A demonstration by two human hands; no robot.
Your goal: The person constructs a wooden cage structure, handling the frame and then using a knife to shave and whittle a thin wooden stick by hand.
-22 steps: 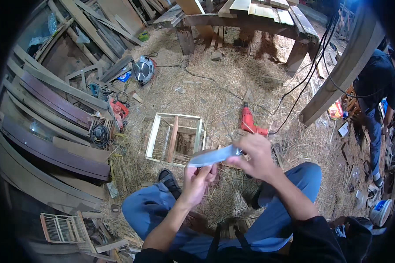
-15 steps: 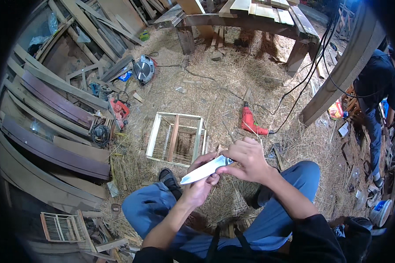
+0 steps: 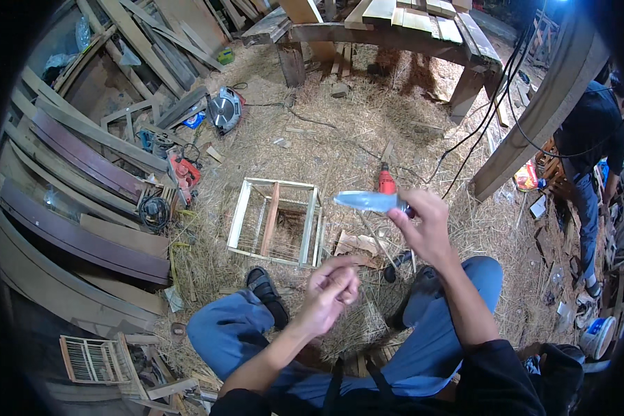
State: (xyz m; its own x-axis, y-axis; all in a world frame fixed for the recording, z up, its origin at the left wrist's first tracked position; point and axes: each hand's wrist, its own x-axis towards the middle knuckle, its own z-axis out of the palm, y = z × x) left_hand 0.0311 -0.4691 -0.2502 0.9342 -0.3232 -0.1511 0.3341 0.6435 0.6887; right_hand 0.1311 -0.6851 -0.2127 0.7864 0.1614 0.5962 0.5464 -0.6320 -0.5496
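My right hand is closed round the dark handle of a knife. Its broad, pale blade points left, raised above the straw-strewn floor. Lower and to the left, my left hand is closed, thumb against curled fingers; whatever it may hold is too small or hidden to make out. The two hands are apart. Beyond my left hand stands a small wooden cage frame with thin bars and a reddish-brown slat across its top. A red power drill lies behind the knife, partly covered by my right hand.
A circular saw and a red power tool lie at left beside curved boards. A second barred frame is at lower left. A wooden bench stands at the back. Cables hang by a post; another person bends at right.
My right hand has lifted the knife up and away from my left hand, and the blade now lies nearly level. My left hand has stayed low, its fingers curled in.
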